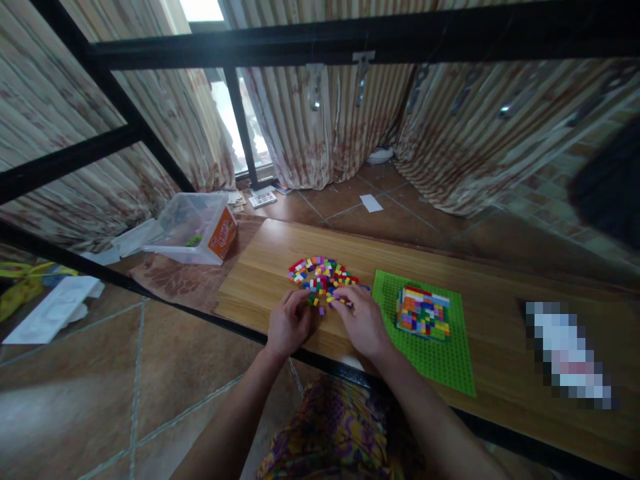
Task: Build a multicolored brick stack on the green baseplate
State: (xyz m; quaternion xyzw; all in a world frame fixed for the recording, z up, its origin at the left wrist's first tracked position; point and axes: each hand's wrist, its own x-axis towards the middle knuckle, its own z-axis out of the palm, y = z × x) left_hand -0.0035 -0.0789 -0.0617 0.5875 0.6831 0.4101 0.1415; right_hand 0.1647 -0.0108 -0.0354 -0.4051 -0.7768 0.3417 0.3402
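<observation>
A loose pile of small, many-coloured toy building bricks [325,267] lies on the wooden tabletop. At the pile's near left edge is my left hand [289,323], its fingers curled together; whatever they may hold is hidden. My right hand [364,321] is at the near right side of the pile, thumb and forefinger pinched around a small building brick [331,300] that looks yellow. Right of that hand, a green studded baseplate [425,367] lies flat. On it stands a low, roughly square block of multicoloured bricks [424,313], several layers high.
A clear plastic box [187,223] with an orange label and a few green pieces stands beyond the table's left end. Black metal bars [280,50] cross in front, with striped curtains [320,133] behind. A blurred-out item [567,353] lies on the right of the tabletop [500,333].
</observation>
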